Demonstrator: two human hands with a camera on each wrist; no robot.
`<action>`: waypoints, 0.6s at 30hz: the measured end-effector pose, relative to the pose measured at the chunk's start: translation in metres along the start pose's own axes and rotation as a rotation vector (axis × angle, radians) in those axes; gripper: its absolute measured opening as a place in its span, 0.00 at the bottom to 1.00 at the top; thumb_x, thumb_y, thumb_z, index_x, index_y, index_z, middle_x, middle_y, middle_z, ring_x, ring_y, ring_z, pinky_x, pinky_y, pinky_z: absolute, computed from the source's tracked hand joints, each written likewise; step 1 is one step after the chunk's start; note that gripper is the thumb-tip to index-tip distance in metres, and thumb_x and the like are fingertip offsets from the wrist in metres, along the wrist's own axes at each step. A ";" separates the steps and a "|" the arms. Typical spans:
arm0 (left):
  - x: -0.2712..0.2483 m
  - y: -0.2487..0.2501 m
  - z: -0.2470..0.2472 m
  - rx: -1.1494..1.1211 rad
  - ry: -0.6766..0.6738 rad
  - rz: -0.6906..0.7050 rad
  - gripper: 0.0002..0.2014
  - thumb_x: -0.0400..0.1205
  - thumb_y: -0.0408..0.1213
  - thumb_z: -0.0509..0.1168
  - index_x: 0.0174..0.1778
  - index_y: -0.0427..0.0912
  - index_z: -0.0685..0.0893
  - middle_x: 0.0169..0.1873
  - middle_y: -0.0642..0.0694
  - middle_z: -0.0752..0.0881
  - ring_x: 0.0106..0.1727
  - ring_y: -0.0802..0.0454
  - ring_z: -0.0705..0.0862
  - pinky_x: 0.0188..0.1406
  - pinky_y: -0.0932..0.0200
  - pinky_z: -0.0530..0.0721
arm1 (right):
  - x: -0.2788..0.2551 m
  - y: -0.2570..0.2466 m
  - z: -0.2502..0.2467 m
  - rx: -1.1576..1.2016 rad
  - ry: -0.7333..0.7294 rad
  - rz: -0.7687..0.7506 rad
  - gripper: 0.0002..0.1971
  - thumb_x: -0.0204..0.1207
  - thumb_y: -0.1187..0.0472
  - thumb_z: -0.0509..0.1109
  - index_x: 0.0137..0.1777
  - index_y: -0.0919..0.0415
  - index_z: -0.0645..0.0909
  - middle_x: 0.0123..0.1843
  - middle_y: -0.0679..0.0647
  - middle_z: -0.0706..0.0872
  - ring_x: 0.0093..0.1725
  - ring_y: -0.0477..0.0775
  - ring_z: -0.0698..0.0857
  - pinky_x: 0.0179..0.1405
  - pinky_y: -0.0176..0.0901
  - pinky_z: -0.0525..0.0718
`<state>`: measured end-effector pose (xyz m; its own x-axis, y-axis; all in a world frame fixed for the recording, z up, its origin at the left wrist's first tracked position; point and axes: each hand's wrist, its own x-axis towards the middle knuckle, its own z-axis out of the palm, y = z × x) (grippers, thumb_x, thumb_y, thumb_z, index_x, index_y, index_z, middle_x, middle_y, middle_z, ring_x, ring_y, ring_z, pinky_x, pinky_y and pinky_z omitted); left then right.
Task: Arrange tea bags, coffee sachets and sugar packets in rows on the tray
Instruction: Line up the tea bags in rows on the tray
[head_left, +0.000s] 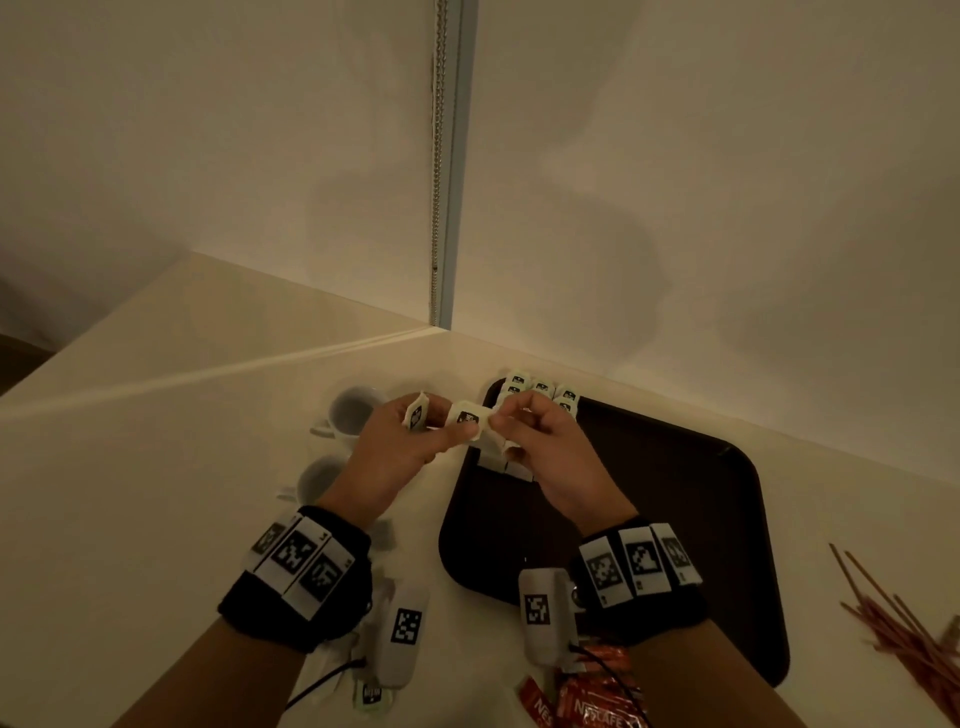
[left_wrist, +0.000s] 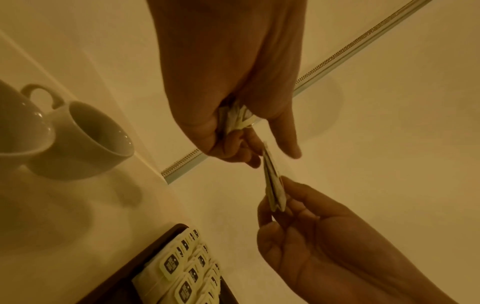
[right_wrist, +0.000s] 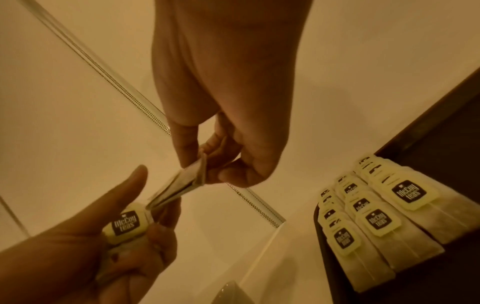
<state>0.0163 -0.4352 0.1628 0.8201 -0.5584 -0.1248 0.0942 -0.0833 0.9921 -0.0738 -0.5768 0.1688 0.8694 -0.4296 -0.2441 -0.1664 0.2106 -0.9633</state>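
Both hands pinch one tea bag (head_left: 470, 420): left hand (head_left: 402, 447) also holds spare bags, right hand (head_left: 545, 441) grips its end. It looks light, soft, easily torn; hold edges gently.

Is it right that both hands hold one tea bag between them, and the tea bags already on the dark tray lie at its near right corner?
Not quite: the laid tea bags sit at the far left corner of the dark brown tray, as the head view shows. Left hand and right hand do share one white tea bag.

Two white cups (head_left: 352, 410) on counter (head_left: 156, 493); stir sticks (head_left: 898, 623) at right.
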 end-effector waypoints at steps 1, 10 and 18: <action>0.000 0.000 0.000 -0.004 0.004 0.007 0.05 0.72 0.31 0.75 0.37 0.40 0.85 0.24 0.55 0.82 0.26 0.62 0.77 0.25 0.69 0.74 | 0.000 0.002 0.000 0.011 -0.007 0.004 0.06 0.75 0.69 0.70 0.42 0.59 0.78 0.37 0.50 0.81 0.41 0.49 0.80 0.37 0.37 0.81; 0.003 0.020 0.008 -0.044 0.060 0.218 0.05 0.74 0.25 0.72 0.44 0.35 0.88 0.29 0.54 0.89 0.30 0.68 0.82 0.31 0.76 0.75 | -0.004 -0.014 0.005 -0.237 -0.121 -0.202 0.06 0.75 0.68 0.71 0.49 0.60 0.80 0.37 0.50 0.84 0.34 0.42 0.81 0.35 0.37 0.80; 0.000 0.024 0.000 0.040 0.038 0.317 0.04 0.75 0.27 0.71 0.36 0.39 0.89 0.30 0.56 0.88 0.32 0.64 0.82 0.37 0.71 0.77 | -0.003 -0.029 0.002 -0.260 -0.130 -0.289 0.05 0.77 0.66 0.70 0.51 0.59 0.80 0.41 0.52 0.85 0.39 0.47 0.81 0.40 0.45 0.82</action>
<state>0.0181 -0.4374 0.1862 0.8255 -0.5306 0.1923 -0.1911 0.0577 0.9799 -0.0704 -0.5800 0.1971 0.9463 -0.3208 0.0405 -0.0046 -0.1386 -0.9903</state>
